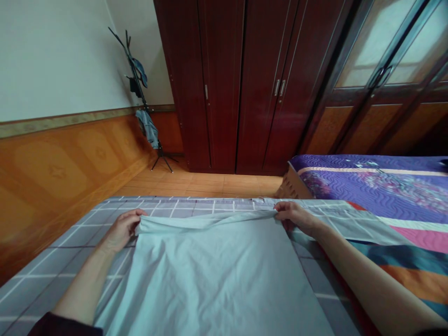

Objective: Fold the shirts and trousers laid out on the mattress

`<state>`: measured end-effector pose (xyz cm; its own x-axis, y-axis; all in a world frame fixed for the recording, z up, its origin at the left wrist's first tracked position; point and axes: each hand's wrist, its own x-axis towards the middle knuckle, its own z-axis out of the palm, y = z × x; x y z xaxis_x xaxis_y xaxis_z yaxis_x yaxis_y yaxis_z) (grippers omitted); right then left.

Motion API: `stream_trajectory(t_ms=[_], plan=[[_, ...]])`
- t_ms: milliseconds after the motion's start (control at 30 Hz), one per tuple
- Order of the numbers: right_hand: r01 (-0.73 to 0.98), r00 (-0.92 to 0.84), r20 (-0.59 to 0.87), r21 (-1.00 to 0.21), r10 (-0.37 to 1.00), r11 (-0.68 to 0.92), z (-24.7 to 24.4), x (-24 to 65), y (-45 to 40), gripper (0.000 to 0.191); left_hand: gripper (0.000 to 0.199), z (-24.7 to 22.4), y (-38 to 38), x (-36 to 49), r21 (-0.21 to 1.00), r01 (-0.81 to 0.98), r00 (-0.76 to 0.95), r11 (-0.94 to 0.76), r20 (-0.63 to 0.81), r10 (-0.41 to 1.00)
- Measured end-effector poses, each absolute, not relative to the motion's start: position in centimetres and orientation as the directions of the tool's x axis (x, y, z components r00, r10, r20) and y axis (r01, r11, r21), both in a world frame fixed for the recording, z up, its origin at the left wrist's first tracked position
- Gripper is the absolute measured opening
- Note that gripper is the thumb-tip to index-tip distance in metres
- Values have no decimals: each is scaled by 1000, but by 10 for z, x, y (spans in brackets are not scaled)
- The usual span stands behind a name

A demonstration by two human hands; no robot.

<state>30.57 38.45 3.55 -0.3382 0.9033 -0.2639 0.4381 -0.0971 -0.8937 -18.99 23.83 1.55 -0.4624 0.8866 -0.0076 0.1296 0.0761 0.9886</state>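
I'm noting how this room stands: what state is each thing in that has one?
Pale cloth, spread out, creased
Left hand, gripping the cloth's far edge, left end
Right hand, gripping that edge's right end
Checked bedding, spread beneath the cloth
Wardrobe, doors shut
Glass-paned doors, shut
Coat rack, standing, things hung on it
Purple cover, spread out

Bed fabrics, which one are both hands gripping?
The plain pale cloth, held along its far edge; the checked sheet lies beneath, the purple cover farther right.
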Motion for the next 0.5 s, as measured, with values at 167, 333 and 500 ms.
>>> stream_trajectory(t_ms=[167,333,500], plan=[[402,-420,-293,-909,859,-113,38,310,384,33,17,10,240,-189,865,483,-331,135,38,943],[475,-366,-320,-872,874,-120,42,304,382,27,20,6,246,-181,718,685,-320,124,143,937],[510,-261,-303,-849,917,-135,43,297,380,21,33,4,248,-183,712,685,-354,155,139,925]])
